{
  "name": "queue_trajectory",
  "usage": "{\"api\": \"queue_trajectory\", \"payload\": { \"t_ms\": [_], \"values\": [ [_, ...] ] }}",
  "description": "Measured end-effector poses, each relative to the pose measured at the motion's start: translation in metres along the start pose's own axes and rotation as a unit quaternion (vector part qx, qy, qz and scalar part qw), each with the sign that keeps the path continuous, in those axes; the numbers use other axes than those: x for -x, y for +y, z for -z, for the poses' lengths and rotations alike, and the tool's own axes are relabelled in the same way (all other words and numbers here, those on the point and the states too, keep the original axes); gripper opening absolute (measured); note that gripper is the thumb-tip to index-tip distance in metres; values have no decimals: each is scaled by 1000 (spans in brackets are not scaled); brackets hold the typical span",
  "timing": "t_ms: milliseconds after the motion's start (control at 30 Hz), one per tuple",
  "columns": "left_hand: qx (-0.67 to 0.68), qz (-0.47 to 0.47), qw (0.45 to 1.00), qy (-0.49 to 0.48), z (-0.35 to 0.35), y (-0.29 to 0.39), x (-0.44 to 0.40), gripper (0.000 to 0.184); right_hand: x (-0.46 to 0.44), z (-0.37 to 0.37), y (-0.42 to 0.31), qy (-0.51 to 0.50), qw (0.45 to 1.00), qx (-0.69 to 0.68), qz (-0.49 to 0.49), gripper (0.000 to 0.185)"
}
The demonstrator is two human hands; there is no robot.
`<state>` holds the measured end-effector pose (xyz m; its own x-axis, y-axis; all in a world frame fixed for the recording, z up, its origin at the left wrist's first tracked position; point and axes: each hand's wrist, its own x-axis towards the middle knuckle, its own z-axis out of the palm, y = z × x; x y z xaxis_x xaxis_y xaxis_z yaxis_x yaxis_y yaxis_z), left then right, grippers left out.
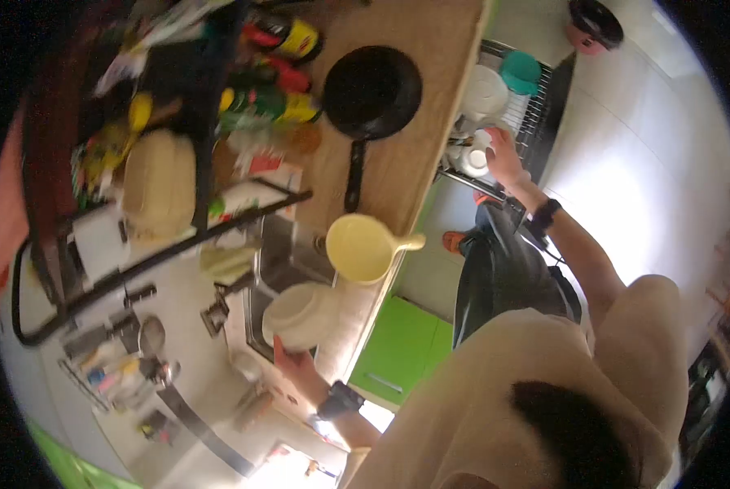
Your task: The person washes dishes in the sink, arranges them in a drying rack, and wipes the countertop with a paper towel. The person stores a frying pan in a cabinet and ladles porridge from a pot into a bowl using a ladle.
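Observation:
My left hand (300,375) grips the edge of a white dish (300,314), which looks like a bowl or stacked bowls, over the steel sink (279,265). Farther up and right, my right hand (505,163) has its fingers on a small white bowl (475,161) in the pull-out wire dish rack (530,122). A larger white dish (485,92) and a teal bowl (521,72) lie in that rack. Beside the sink, a pale yellow ladle-like basin (359,248) rests on the counter with its handle over the edge.
A black frying pan (373,92) lies on the wooden counter (397,175). Sauce bottles (288,37) stand behind it near a black metal shelf frame (165,265). Below the counter is a green cabinet (402,346). A dark pot (595,26) is at the top right.

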<state>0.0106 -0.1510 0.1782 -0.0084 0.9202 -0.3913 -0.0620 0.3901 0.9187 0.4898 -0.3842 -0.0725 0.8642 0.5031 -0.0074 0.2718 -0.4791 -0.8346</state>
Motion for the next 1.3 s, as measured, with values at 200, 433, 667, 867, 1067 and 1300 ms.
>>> {"api": "queue_trajectory", "payload": {
  "t_ms": [200, 433, 667, 867, 1067, 1300],
  "values": [
    [-3, -27, 999, -25, -17, 7, 25, 38, 65, 21, -148, -195, 945, 6, 264, 44],
    [72, 8, 997, -5, 13, -3, 15, 38, 106, -44, -207, -356, 836, 309, 281, 59],
    [51, -13, 998, 33, 10, 7, 32, 42, 85, -57, -222, -367, 838, 231, 331, 28],
    [99, 8, 995, 23, 34, 4, 20, 40, 87, -77, -266, -367, 885, 82, 274, 28],
    [115, 3, 993, 6, 39, 5, 21, 36, 110, -130, -328, -526, 794, -300, -45, 2],
    [104, 16, 994, -17, 43, 10, 21, 34, 132, -155, -376, -596, 312, -641, -370, 30]
  ]
}}
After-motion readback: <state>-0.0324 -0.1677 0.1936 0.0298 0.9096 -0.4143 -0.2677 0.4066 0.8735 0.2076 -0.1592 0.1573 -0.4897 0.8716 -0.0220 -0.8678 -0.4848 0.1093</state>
